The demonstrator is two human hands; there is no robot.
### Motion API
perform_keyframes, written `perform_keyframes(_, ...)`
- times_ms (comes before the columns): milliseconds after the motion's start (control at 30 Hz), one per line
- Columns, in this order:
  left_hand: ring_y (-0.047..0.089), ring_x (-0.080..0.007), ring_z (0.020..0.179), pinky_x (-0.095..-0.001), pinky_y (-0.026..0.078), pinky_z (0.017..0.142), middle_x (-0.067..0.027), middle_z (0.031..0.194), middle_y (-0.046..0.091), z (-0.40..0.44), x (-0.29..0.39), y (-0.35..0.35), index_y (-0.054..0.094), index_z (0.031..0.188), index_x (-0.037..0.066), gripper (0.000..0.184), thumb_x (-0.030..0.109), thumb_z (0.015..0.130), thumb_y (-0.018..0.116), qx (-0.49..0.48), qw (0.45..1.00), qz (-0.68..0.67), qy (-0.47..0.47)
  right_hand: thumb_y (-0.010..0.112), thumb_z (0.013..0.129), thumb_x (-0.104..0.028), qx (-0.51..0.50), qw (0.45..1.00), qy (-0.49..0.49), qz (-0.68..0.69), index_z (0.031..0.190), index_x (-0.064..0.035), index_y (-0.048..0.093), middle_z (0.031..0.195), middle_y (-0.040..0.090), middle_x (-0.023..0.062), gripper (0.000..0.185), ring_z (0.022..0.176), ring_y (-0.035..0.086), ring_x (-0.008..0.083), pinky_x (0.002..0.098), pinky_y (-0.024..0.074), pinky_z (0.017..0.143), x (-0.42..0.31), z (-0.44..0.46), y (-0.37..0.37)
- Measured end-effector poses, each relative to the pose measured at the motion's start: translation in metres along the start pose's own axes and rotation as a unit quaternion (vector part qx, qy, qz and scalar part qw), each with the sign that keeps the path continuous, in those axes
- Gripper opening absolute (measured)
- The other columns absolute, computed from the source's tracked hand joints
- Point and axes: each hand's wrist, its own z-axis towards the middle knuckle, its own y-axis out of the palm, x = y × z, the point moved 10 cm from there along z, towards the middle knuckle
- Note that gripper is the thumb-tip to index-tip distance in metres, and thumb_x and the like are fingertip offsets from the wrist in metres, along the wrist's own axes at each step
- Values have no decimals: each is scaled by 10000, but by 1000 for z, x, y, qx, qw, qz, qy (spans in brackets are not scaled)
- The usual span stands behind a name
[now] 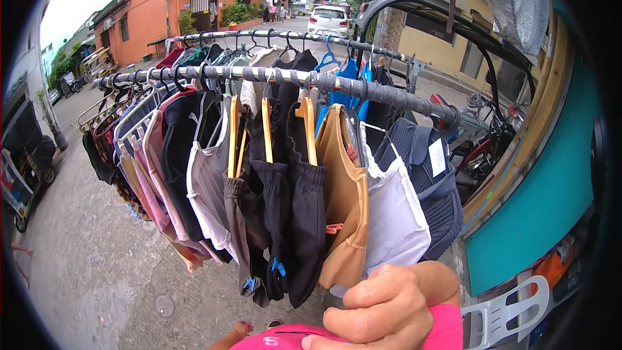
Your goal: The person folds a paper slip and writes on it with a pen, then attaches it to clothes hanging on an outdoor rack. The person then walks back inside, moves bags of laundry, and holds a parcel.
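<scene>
My right hand is in front of the pink shirt at the bottom, its fingers curled; whether anything is inside them is hidden. My left hand hangs low beside the shirt, small and partly seen. Ahead, a rack rail wrapped in grey tape bears many garments on hangers. Nearest my right hand are a white top, a brown garment and a dark ribbed garment. Black shorts hang left of them, with a blue clip on the neighbouring dark pair.
A second rail with clothes stands behind. A white plastic chair is at lower right, below a teal panel. A motorcycle is behind the rack's right end. A white car stands up the street.
</scene>
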Motion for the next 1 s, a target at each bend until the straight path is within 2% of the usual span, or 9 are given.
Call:
perform_keyframes(167,593,-221,857,-405,453,667,-85,928,613,-4,6,-3,482,1043,74,234,204,849,483,-36,998,51,-4,631,660,-121,20,999,-26,-36,850,-87,611,722,559,59,194,445,448,111,199,253,357,-9,-5,-6)
perform_keyframes(267,585,-217,870,-408,447,676,-83,943,608,-1,32,1,479,1055,82,243,212,849,474,-93,986,141,-13,543,661,-77,-137,974,172,64,747,-34,561,784,539,63,98,600,508,119,198,312,419,14,-32,-1)
perform_keyframes(400,575,-212,887,-413,438,688,-80,962,601,-3,66,20,475,1071,93,256,222,850,462,-185,941,282,-39,592,670,-75,-252,955,137,-81,710,-30,556,745,570,75,70,580,516,140,212,342,438,-2,-80,17)
perform_keyframes(600,560,-204,913,-420,425,706,-77,991,592,-1,94,59,469,1094,109,275,237,852,444,-295,864,402,-75,560,702,-122,-227,843,480,-89,754,-51,505,752,503,55,104,627,505,192,287,401,497,-35,-221,-5)
perform_keyframes(733,550,-198,930,-425,417,718,-74,1010,585,-5,81,95,465,1110,120,289,248,853,432,-361,810,450,-104,486,831,-276,-181,514,825,-148,882,-51,526,852,551,108,234,790,555,277,368,441,683,-145,-401,-42)
perform_keyframes(867,540,-193,948,-430,408,730,-72,1030,579,-8,80,131,461,1126,131,303,258,854,421,-404,754,505,-120,472,818,-315,-377,58,909,-165,978,-87,569,1036,565,151,295,955,546,317,418,448,768,-416,-544,-71)
perform_keyframes(900,538,-192,952,-431,406,733,-71,1034,577,-5,80,137,460,1129,133,306,261,854,418,-410,742,517,-123,479,802,-323,-287,3,945,-155,962,-89,580,1035,569,162,300,966,544,322,438,440,777,-482,-553,-73)
perform_keyframes(933,535,-190,956,-432,404,736,-70,1039,575,-3,79,144,459,1133,136,310,263,854,415,-415,734,524,-123,483,802,-286,-227,144,933,-238,935,-77,582,956,603,144,268,868,590,283,400,472,714,-530,-567,-74)
perform_keyframes(1000,530,-187,965,-435,399,742,-69,1049,572,-6,75,169,457,1141,141,317,268,855,409,-423,733,520,-116,461,835,-224,328,-62,915,-227,986,-78,518,785,614,98,218,613,588,182,317,471,516,-650,-544,-60)
